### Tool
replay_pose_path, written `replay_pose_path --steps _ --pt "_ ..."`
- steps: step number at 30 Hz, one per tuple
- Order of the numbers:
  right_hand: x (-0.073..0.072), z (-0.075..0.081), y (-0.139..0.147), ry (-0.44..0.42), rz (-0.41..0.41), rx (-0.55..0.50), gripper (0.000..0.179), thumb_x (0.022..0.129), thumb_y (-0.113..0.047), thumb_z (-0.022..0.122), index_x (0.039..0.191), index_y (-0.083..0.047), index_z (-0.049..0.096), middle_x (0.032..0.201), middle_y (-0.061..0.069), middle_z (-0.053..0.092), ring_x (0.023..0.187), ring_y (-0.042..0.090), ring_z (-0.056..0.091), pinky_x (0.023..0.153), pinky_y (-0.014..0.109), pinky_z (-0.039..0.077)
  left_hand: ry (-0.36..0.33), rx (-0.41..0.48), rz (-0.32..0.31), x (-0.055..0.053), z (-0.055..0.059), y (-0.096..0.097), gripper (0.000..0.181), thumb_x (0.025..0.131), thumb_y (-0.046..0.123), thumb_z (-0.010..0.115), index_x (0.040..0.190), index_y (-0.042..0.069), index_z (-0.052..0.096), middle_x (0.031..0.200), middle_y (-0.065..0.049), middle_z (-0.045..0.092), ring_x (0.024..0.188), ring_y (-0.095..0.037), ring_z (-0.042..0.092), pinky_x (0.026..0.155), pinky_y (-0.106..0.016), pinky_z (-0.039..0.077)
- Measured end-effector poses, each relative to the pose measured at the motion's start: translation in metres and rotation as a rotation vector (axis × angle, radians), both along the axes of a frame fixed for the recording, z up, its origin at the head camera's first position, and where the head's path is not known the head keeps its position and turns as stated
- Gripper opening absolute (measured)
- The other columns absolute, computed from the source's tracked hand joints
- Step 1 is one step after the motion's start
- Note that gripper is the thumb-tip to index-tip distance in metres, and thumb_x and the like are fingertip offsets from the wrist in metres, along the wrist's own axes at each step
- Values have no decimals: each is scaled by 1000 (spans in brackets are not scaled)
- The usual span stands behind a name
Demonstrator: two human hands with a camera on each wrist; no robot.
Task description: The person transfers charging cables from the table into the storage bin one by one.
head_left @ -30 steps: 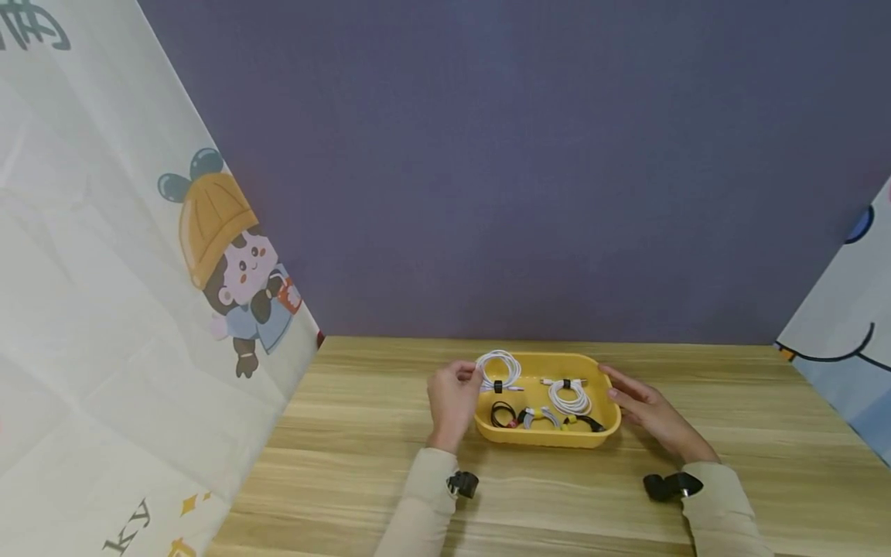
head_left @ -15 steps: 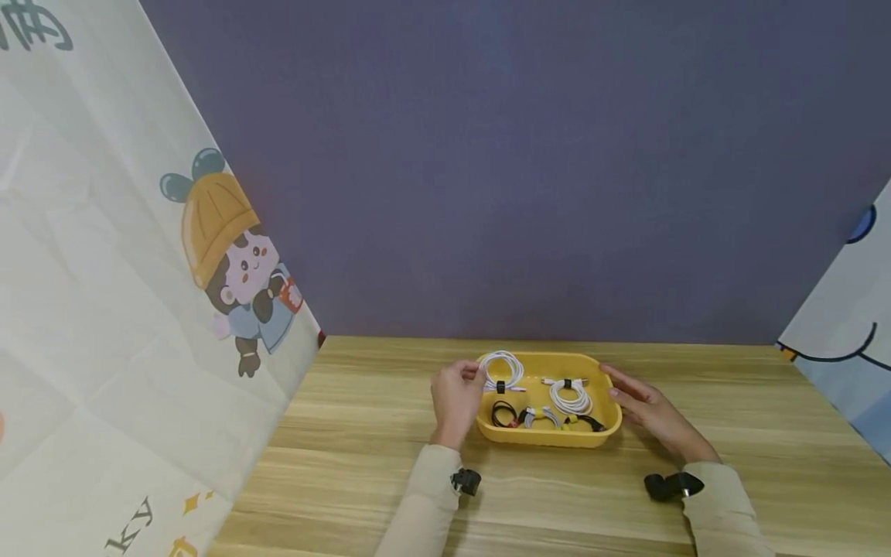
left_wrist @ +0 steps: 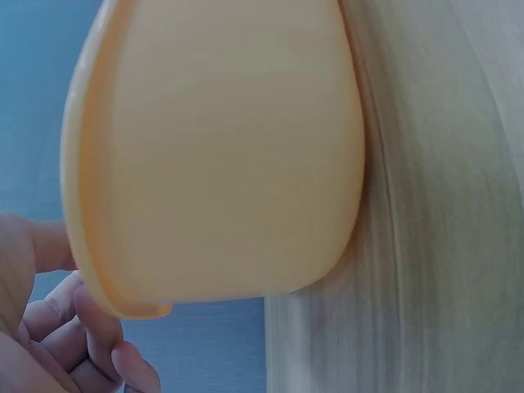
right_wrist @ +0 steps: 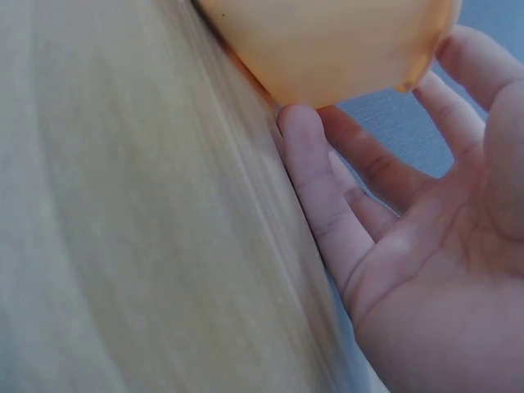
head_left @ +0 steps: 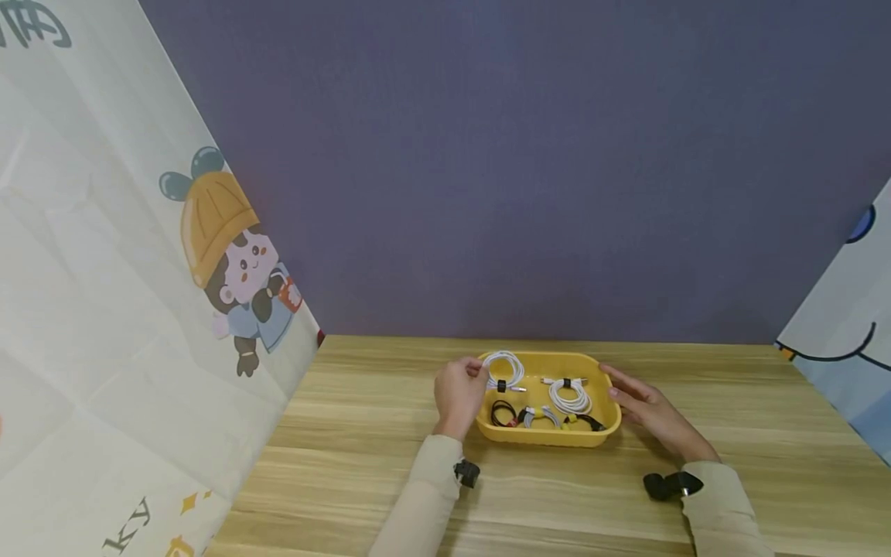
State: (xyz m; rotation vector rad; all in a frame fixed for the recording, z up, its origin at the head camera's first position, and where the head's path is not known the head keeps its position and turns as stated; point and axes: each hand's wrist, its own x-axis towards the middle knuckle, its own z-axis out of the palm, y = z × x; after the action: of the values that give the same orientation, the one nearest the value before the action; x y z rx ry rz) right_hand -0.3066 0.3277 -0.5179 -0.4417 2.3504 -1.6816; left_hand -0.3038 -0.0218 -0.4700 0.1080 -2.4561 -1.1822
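A yellow plastic tray (head_left: 546, 439) holds several bundled cables on the wooden table. At its left end, my left hand (head_left: 459, 396) pinches the edge of a coiled white cable (head_left: 519, 377), fastened with a black strap, over the back left corner. The left wrist view shows that hand beside the tray's outer wall (left_wrist: 221, 164); the cable is hidden there. My right hand (head_left: 653, 414) rests against the tray's right end, thumb at the rim and fingers extended. In the right wrist view, its little finger lies by the tray's bottom edge.
Inside the tray, a second white cable coil (head_left: 571, 398) lies at the right. Along the front are a black cable (head_left: 503, 413), a grey cable with a yellow tie (head_left: 541, 418) and a black cable with yellow (head_left: 588, 422). A dark partition (head_left: 529, 193) stands behind the table.
My left hand has shifted slightly to the right, and the pinched white cable coil has moved a little the same way. The right hand and tray stay in place.
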Motion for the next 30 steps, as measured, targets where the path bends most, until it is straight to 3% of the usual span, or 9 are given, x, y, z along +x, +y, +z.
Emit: replay_pose_path --steps 12,30 --pt "0 -1 0 -4 -8 1 60 110 -33 48 164 -20 25 169 24 13 116 -22 48 98 36 58 -45 -87 -20 -6 -3 6 5 90 19 77 87 17 80 77 6 75 60 -3 60 61 -25 51" --pt "-1 -1 1 -10 -7 1 60 110 -34 48 164 -22 26 169 23 14 118 -20 48 96 34 58 -37 -362 -48 -16 -4 14 8 91 22 75 87 18 81 77 5 76 63 -12 65 62 -30 53"
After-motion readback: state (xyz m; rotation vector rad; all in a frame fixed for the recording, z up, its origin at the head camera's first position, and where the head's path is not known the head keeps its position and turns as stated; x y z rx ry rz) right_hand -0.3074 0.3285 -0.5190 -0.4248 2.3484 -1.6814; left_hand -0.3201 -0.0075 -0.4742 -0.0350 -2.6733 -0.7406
